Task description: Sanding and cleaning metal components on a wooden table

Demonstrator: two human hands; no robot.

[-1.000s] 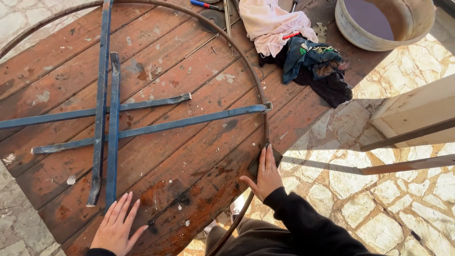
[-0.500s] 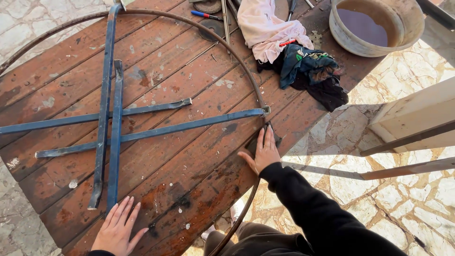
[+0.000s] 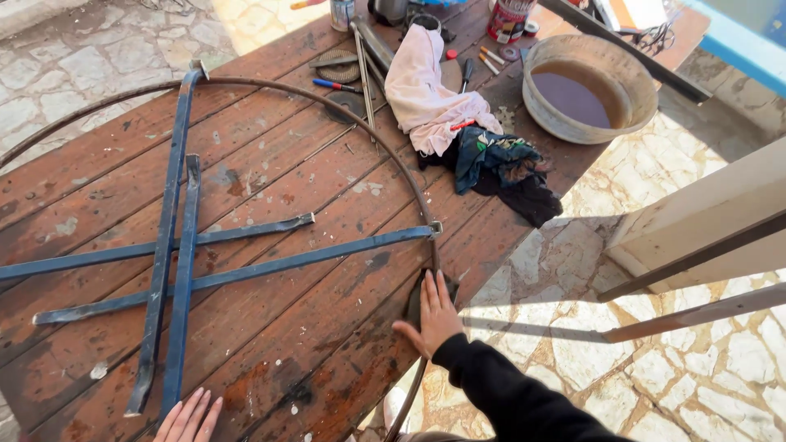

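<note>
Wooden table (image 3: 270,344) | round ring (image 3: 409,184), crossed blue bars (image 3: 176,245) | right hand (image 3: 432,315) flat on rim, left hand (image 3: 188,416) open, empty.

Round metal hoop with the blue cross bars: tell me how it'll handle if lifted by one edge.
The hoop looks thin, so it would probably flex or sag. The blue bars likely add weight and some stiffness. Lying flat on the wooden table under the right hand, it seems unlikely to roll.
</note>
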